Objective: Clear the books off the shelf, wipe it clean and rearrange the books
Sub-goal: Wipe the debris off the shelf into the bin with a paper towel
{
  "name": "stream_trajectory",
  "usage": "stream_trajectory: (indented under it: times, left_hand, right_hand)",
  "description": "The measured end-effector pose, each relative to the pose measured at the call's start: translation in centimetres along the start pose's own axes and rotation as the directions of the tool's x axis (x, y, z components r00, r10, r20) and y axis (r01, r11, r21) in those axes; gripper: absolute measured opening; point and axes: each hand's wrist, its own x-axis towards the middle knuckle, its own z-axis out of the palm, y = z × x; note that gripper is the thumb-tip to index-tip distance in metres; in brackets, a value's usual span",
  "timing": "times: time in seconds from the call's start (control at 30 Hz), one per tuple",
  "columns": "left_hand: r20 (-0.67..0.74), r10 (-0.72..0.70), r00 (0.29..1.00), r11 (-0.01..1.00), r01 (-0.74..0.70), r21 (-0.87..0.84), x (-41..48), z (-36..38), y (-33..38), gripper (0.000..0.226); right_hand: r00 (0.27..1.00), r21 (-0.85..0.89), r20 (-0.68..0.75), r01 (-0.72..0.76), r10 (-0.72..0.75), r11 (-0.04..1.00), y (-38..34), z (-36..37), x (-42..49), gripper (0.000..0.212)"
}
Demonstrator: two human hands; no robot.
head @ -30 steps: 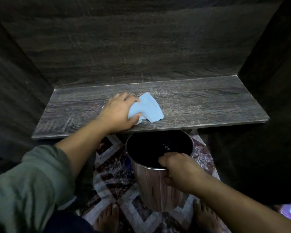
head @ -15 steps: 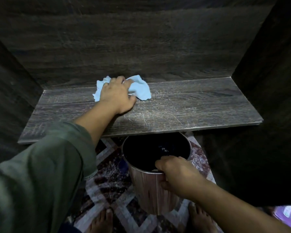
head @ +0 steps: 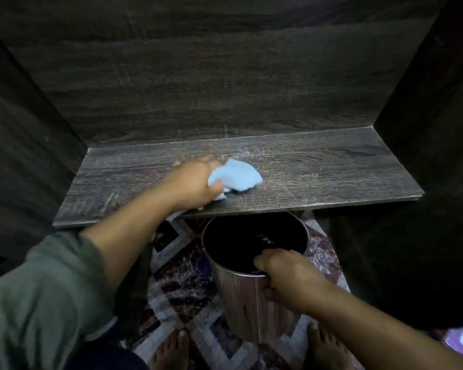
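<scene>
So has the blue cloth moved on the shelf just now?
Yes. The cloth has slid from the back wall toward the front edge of the shelf.

Home interior: patterned rug [head: 182,284] underfoot, bare feet [head: 169,351], dark wood-grain shelf [head: 318,166] in alcove

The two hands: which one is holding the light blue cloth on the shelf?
The left hand grips the cloth on the shelf; the right hand holds the rim of the bin instead.
</scene>
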Motion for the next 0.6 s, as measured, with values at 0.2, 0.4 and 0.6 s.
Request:
stream_trajectory:
  times: [0.2,0.4,0.6]
  left_hand:
    - [-0.344,-0.406,0.847,0.901,0.434,0.007,-2.7,-0.2,-6.9,0.054]
    - [-0.362,-0.379,0.852,0.924,0.328,-0.194,-2.9,3.0,-5.9,0.056]
    - [-0.37,-0.209,0.905,0.967,0.136,-0.215,-3.5,5.1,2.0,0.046]
  right_hand:
    - [0.999,-0.014,-0.027,0.02,-0.021,1.0,-0.3,0.0,-0.1,0.027]
    - [0.999,-0.049,-0.03,0.021,-0.022,0.999,-0.6,0.2,0.1,0.03]
    - [1.0,-0.066,-0.019,0.02,-0.021,0.998,-1.0,-0.2,0.2,0.032]
